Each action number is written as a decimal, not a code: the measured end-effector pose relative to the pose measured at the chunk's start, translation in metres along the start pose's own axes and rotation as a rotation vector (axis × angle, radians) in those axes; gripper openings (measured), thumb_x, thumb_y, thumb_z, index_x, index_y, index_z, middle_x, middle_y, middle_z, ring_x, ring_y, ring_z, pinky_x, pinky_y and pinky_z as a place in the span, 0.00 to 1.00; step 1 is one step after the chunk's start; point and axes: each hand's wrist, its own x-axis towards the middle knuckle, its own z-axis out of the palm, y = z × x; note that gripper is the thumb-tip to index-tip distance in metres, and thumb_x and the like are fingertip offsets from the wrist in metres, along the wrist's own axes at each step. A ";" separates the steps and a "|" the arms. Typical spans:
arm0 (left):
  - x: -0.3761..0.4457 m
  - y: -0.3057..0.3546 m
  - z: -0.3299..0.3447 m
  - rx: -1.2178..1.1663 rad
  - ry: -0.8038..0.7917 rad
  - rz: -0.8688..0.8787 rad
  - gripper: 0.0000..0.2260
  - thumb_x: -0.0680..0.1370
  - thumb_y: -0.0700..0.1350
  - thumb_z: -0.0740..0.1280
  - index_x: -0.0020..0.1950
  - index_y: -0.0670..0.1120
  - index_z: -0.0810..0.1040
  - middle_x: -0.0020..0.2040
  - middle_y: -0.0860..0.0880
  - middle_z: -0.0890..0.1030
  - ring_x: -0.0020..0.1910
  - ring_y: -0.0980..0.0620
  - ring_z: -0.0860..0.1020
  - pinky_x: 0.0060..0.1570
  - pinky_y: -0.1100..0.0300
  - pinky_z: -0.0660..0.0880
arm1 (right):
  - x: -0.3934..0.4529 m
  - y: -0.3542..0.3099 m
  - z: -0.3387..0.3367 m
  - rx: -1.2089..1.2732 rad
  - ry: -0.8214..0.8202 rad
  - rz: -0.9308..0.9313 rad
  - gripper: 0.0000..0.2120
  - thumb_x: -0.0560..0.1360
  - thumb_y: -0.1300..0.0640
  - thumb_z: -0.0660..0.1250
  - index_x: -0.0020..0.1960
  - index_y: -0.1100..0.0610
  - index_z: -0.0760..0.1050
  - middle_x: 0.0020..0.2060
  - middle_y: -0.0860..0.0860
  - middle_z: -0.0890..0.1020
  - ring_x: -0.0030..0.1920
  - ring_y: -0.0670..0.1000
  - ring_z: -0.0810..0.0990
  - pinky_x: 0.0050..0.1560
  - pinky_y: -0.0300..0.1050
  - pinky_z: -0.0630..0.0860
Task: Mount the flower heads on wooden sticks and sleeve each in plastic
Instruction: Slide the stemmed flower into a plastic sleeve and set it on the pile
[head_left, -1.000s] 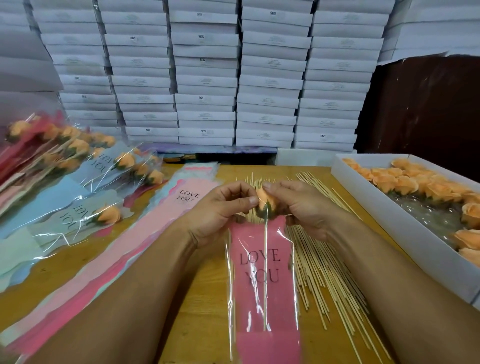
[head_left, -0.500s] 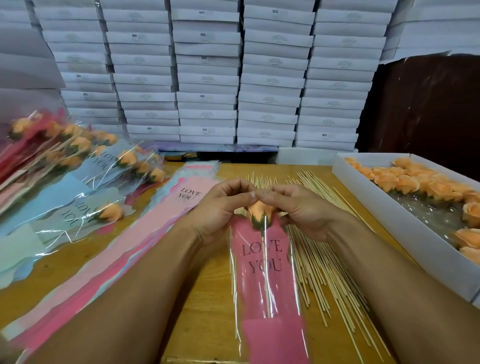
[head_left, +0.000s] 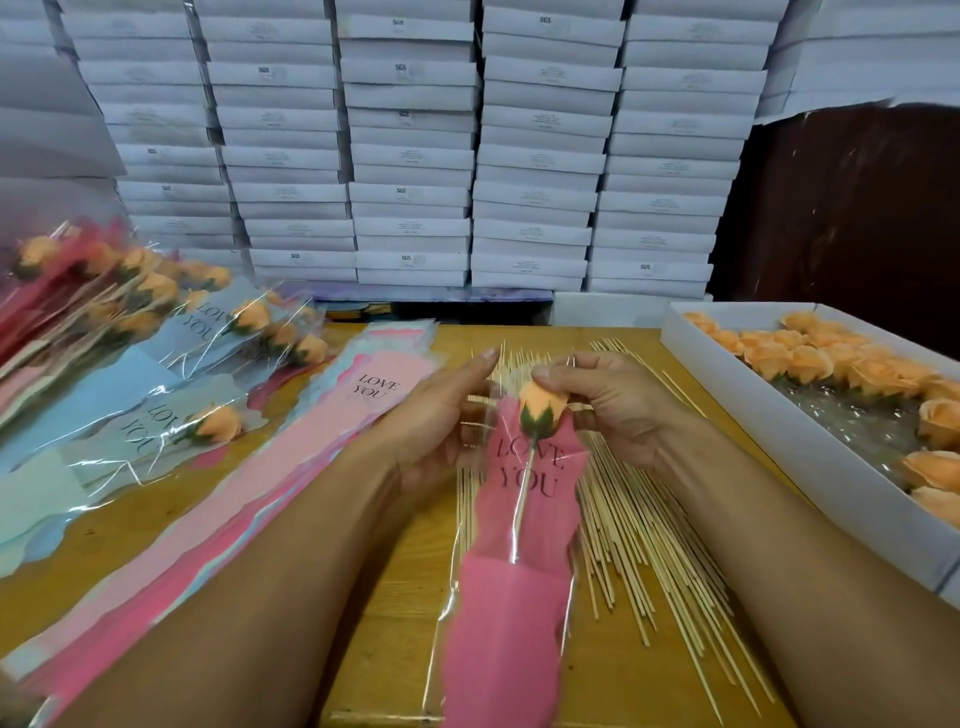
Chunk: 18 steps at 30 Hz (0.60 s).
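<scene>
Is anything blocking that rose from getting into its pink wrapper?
Nothing visible does. The flower head already sits in the mouth of the pink sleeve, its stick inside, with the right hand pinching its tip.

Left hand (head_left: 441, 415) fingers straight; right hand (head_left: 613, 400) fingers curled, pinching
</scene>
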 end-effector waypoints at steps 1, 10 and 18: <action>0.000 -0.001 -0.001 0.017 -0.010 -0.023 0.20 0.77 0.61 0.67 0.52 0.43 0.78 0.35 0.47 0.79 0.29 0.51 0.77 0.26 0.59 0.76 | 0.001 0.001 0.000 -0.003 0.027 -0.014 0.12 0.64 0.52 0.76 0.44 0.56 0.81 0.38 0.49 0.85 0.41 0.50 0.82 0.47 0.51 0.79; 0.001 -0.004 0.001 0.099 0.006 0.022 0.19 0.83 0.44 0.64 0.34 0.46 0.84 0.32 0.46 0.81 0.26 0.54 0.78 0.23 0.63 0.74 | 0.001 0.006 0.002 -0.066 0.045 -0.189 0.13 0.66 0.54 0.76 0.45 0.61 0.81 0.34 0.48 0.84 0.35 0.47 0.81 0.38 0.42 0.77; -0.001 -0.004 0.002 0.190 -0.041 0.042 0.18 0.84 0.48 0.62 0.37 0.50 0.86 0.32 0.47 0.82 0.28 0.52 0.81 0.24 0.61 0.76 | 0.001 0.006 -0.001 0.087 -0.001 -0.275 0.06 0.63 0.58 0.78 0.39 0.57 0.85 0.38 0.52 0.86 0.37 0.48 0.84 0.38 0.40 0.81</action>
